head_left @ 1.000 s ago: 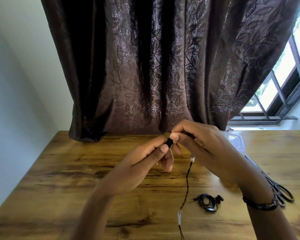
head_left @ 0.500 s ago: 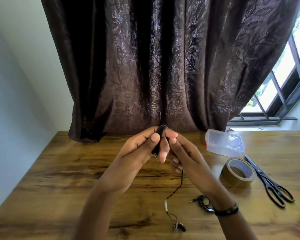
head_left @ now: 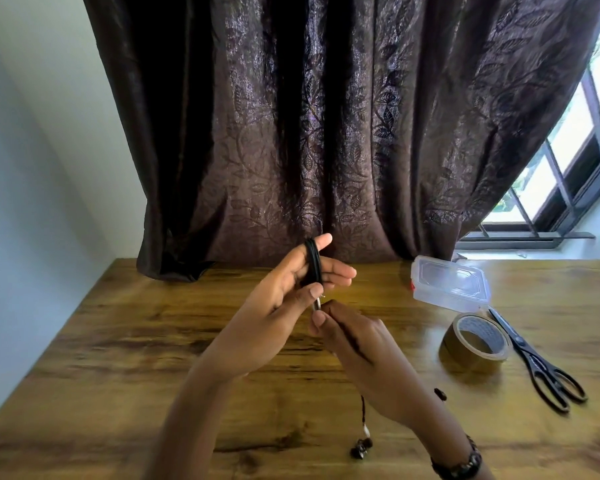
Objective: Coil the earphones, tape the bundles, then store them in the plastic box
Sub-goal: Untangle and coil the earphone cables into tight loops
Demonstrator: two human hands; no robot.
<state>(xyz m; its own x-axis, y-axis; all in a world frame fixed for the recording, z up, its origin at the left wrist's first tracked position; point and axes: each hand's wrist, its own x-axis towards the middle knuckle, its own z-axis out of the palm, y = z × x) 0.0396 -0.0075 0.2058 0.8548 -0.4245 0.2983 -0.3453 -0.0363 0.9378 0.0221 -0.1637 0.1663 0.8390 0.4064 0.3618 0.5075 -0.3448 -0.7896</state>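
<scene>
Left hand [head_left: 284,299]: centre of frame, fingers extended, black earphone cable [head_left: 313,265] looped around them, thumb pinning it.
Right hand [head_left: 357,348]: just below, fingertips pinching the cable's loose run.
Earbuds [head_left: 361,448]: dangling at lower centre.
Plastic box [head_left: 451,289]: closed, right on the desk [head_left: 118,358].
Tape roll [head_left: 475,344]: below the box.
Scissors [head_left: 541,365]: right of the tape roll.

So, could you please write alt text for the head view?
Left hand holds black earphone cable coiled around its fingers while the right hand pinches the loose end. A plastic box, tape roll and scissors lie right.
</scene>
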